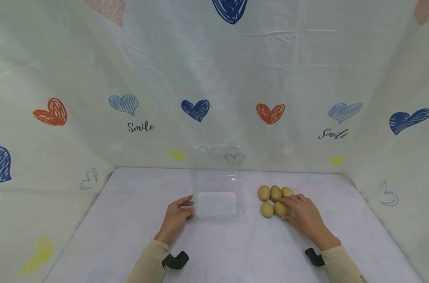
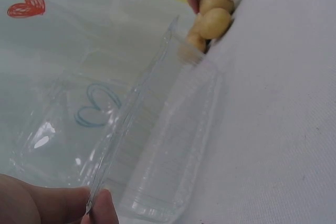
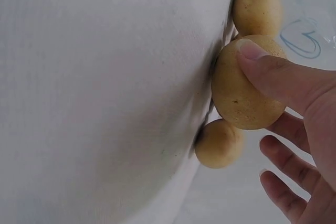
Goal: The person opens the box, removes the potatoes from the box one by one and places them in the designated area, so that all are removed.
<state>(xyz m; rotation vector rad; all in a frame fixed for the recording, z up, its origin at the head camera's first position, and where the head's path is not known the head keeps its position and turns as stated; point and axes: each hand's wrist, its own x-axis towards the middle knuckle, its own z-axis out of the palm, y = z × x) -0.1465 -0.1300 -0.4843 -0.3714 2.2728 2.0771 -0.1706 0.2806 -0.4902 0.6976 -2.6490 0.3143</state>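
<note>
A clear plastic clamshell box (image 1: 218, 217) stands on the table with its lid (image 1: 214, 161) raised at the back. At the box's left side, my left hand (image 1: 177, 218) pinches the rim between thumb and finger, plain in the left wrist view. Several potatoes lie grouped to the right of the box. My right hand (image 1: 306, 218) grips the front right potato (image 3: 244, 90), thumb on the near side and a finger beyond it; the remaining fingers are spread. This potato appears at or very near the table. Other potatoes (image 1: 267, 210) sit close around it.
A white cloth (image 1: 129, 204) covers the table. Behind it and along both sides hangs a pale curtain (image 1: 158, 70) printed with hearts and the word "Smile". Black straps or mounts (image 1: 176, 260) show at both wrists, beside beige sleeves (image 1: 149, 261).
</note>
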